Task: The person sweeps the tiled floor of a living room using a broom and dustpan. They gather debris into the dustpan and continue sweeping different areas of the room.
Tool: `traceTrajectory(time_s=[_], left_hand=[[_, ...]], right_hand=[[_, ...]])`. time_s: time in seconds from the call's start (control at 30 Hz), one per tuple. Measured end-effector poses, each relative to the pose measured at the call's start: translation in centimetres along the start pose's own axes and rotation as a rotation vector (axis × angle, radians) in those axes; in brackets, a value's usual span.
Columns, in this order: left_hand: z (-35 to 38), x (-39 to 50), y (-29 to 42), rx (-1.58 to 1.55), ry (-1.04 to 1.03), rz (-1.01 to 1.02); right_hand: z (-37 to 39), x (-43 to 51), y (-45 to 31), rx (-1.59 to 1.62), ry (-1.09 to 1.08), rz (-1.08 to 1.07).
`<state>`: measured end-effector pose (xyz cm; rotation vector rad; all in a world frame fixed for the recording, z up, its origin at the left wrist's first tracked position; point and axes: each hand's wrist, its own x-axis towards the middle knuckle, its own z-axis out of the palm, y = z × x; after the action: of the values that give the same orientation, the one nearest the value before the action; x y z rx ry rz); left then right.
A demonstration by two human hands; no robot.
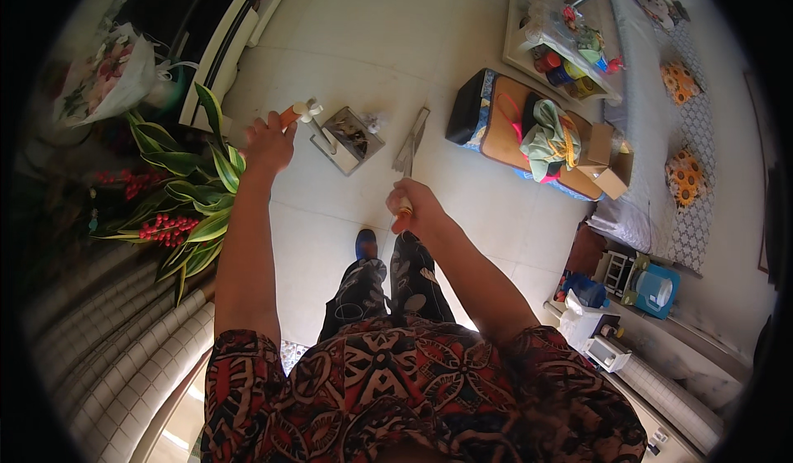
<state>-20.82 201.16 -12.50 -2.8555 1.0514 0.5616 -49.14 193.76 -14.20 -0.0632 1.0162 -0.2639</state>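
My left hand (271, 143) is closed around the orange-ended handle of a long-handled dustpan (352, 167). The dustpan's open tray rests on the tiled floor ahead of me, with dark debris and some pale fluff in and beside it. In my right hand (414, 204) is the handle of a broom (412, 144), its end orange-red below my fist. The narrow, pale broom head lies on the floor to the right of the dustpan, apart from it. Both hands are in front of my body, well apart from each other.
A leafy potted plant (207, 200) with red berries stands close by my left arm. To the right, a padded stool (495, 116) bears a green cloth bag and an open cardboard box (610, 164). Beyond it are a low table (511, 48) holding jars and a sofa (638, 122).
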Motion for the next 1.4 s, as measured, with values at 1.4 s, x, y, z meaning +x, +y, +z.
traceTrajectory(time_s=[1.4], left_hand=[[5.0, -18.2, -1.0, -1.24, 0.385, -0.491]], right_hand=[[-25.0, -26.4, -13.3, -1.908, 0.168, 0.191]])
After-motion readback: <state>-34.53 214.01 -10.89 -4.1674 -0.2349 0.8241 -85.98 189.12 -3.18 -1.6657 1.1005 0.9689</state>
